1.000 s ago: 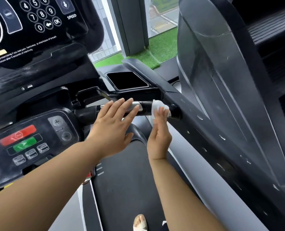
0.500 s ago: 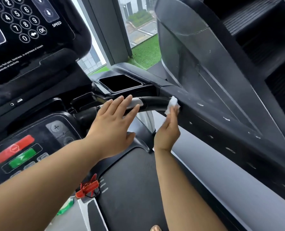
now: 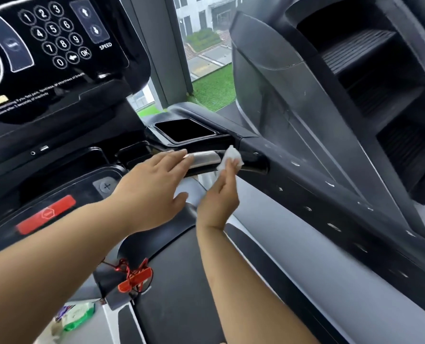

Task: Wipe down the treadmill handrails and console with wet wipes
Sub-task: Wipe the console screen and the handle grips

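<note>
While the wiping is plainly under way, most of the machine gives no sure sign of having been treated, and I judge the task to be at an early stage. The large glossy black console with its white number keypad shows neither streaks nor moisture, so whether it has been wiped cannot be told. The long black side handrail running down the right carries pale specks along its face, which suggests it is yet to be done. The lower black control panel with the red stop bar offers no evidence either way. Work at present is confined to the short black cross grip with its silver metal sensor plate, just below the rectangular black cup recess. The left hand lies flat on the left part of this grip, fingers straight and together, thumb spread below, grasping nothing. The right hand, raised from beneath, holds the small crumpled white wet wipe at its fingertips and presses it against the right end of the grip, just beside the junction with the side handrail. A soft green-and-white packet, probably the wipe supply, lies at the lower left beside the belt. It is near a red plastic safety clip on its cord.
</note>
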The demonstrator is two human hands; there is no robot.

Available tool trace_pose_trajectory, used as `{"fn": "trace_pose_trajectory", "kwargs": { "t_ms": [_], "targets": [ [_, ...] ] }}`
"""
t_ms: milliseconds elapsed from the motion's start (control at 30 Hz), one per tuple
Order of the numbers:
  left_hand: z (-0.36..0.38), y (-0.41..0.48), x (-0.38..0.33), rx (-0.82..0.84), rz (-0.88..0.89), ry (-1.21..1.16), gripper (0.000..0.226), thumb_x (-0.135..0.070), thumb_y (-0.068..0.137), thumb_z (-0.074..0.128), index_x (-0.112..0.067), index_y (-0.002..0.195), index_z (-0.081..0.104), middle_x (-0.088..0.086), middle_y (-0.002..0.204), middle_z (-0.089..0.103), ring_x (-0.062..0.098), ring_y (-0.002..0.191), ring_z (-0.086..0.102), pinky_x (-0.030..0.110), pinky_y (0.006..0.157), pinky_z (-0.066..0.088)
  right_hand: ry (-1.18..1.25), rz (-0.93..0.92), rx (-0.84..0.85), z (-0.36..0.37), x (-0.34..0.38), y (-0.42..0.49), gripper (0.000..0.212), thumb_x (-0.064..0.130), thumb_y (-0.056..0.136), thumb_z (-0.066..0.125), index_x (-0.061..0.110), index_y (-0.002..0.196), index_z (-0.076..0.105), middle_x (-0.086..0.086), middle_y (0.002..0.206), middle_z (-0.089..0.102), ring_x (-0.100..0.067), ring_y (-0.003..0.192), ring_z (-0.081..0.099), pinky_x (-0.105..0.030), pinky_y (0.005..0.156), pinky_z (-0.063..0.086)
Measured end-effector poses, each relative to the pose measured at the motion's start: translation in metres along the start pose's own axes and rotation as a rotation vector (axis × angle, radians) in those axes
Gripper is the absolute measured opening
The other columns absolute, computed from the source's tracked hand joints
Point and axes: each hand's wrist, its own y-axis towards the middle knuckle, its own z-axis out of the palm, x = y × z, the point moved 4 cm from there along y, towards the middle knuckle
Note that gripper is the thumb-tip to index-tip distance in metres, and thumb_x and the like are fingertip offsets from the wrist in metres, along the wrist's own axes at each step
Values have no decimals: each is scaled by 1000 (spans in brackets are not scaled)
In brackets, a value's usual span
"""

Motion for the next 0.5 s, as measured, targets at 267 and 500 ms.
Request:
{"fn": "trace_pose_trajectory", "kwargs": {
  "t_ms": [267, 500],
  "targets": [
    [-9, -8, 12, 27, 8, 19, 66, -41, 97, 41, -17, 153, 14, -1, 157, 21, 19, 144, 22, 30, 115, 18, -228, -163, 139, -20, -12, 30, 42, -2, 99, 41, 15, 136, 49, -6, 145, 42, -6, 136, 25, -2, 105, 21],
    [-11, -28, 29, -110, -99, 98, 57, -42, 80, 35, -12, 115, 68, 5, 110, 68, 30, 99, 64, 44, 90, 47, -347, -534, 419, -9, 8, 6, 38, 12, 102, 39, 7, 138, 45, -12, 143, 43, -19, 138, 29, -23, 114, 23]
  ]
}}
